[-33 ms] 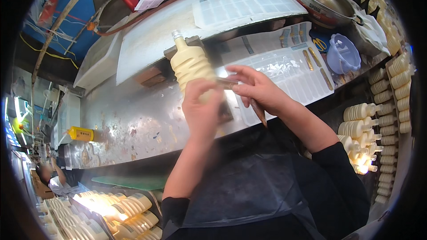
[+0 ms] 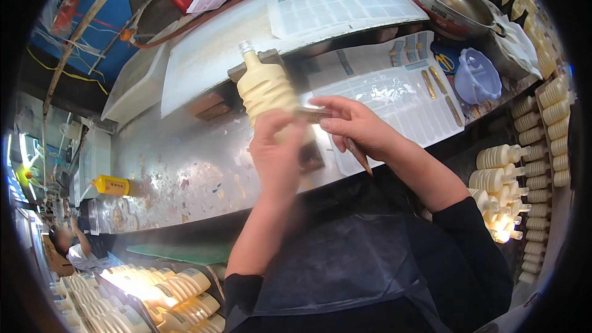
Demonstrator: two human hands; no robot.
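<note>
Workshop | stained metal worktable [image 2: 163, 176] | racked cream bottles [image 2: 493, 156] | gridded sheets [image 2: 345, 7]

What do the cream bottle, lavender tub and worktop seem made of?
Cream bottle: matte, opaque, perhaps coated glass, since its neck tip looks clear. Lavender tub: smooth, probably moulded plastic, judging by its even colour and wavy rim. Worktop: likely sheet metal, from its grey sheen.

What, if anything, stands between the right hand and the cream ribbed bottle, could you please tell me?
Only a thin flat piece held in the right hand shows in the gap, pointing toward the cream ribbed bottle. The blurred left hand covers the bottle's lower part; whether the piece touches the bottle cannot be told.
</note>
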